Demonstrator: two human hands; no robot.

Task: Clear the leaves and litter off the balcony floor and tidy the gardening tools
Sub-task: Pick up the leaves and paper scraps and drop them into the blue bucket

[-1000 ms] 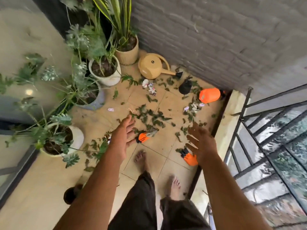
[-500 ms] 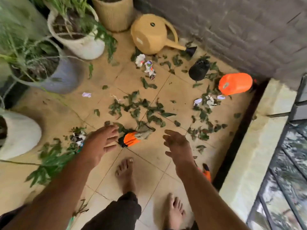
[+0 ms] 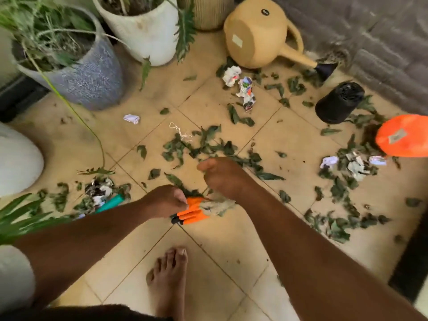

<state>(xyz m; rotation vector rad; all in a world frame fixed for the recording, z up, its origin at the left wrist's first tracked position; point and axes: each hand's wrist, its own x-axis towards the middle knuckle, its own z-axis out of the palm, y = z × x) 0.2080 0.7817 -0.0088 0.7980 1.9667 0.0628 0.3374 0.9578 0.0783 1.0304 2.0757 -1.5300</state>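
Gloves, an orange-fingered rubbery gardening pair [image 3: 192, 212] with pale crumpled cuffs, lie on the beige tiled floor [image 3: 220, 262] just ahead of a bare foot [image 3: 168, 279]; their long axis runs roughly left to right, black-tipped fingers pointing lower left, cuffs to the right. The left hand [image 3: 165, 201] curls its fingers onto the orange finger end, pinching it. The right hand [image 3: 220, 176] is clenched just above the cuff end, though whether it grips the fabric cannot be told. Torn green leaves [image 3: 208, 144] and crumpled paper scraps [image 3: 245, 92] are strewn across the smooth tiles. A tan plastic watering can [image 3: 257, 31] lies on its side near the grey brick wall [image 3: 382, 31], spout pointing right. A small black plastic pot [image 3: 339, 103] and an orange plastic container [image 3: 404, 135] lie tipped at the right. A speckled grey planter [image 3: 92, 75] and a ribbed white planter [image 3: 148, 31] stand at the upper left
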